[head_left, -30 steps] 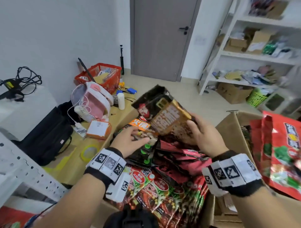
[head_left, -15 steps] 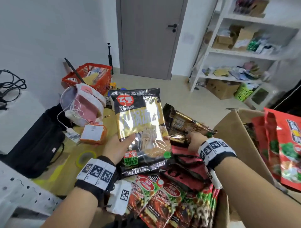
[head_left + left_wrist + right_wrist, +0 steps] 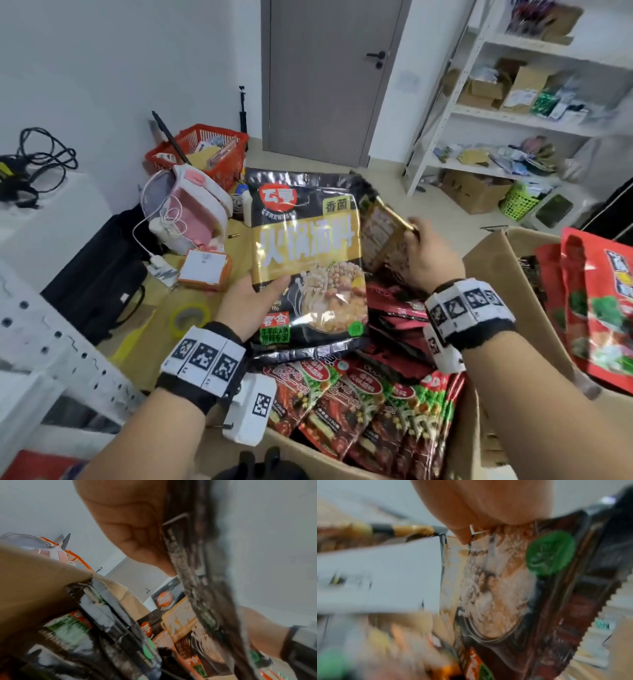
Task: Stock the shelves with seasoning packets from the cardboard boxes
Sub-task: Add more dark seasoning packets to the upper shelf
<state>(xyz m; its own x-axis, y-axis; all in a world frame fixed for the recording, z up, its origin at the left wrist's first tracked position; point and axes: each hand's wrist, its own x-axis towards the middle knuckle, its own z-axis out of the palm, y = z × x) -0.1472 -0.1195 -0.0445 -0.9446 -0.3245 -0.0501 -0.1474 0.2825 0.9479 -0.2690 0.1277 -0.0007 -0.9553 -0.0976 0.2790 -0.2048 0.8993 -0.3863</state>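
Note:
My left hand (image 3: 251, 301) holds a black-and-gold seasoning packet (image 3: 308, 260) upright over the open cardboard box (image 3: 493, 267), thumb on its front; the left wrist view shows that packet (image 3: 197, 574) edge-on against my palm (image 3: 130, 524). To its right my right hand (image 3: 423, 253) grips a second dark packet (image 3: 380, 233) lifted out of the box, which appears blurred (image 3: 496, 595) in the right wrist view. Several red seasoning packets (image 3: 359, 407) lie stacked in the box below. The white shelves (image 3: 513, 120) stand at the far right.
Another carton with red packets (image 3: 603, 308) stands at the right. On the left lie a red basket (image 3: 205, 150), a pink-and-white bag (image 3: 188, 212), a black bag (image 3: 99, 284), a tape roll (image 3: 190, 318) and a grey perforated rack (image 3: 44, 329). A closed door (image 3: 329, 78) is ahead.
My left hand took a black-and-gold packet from the box and raised it upright. My right hand dipped into the box and has lifted its dark packet higher again.

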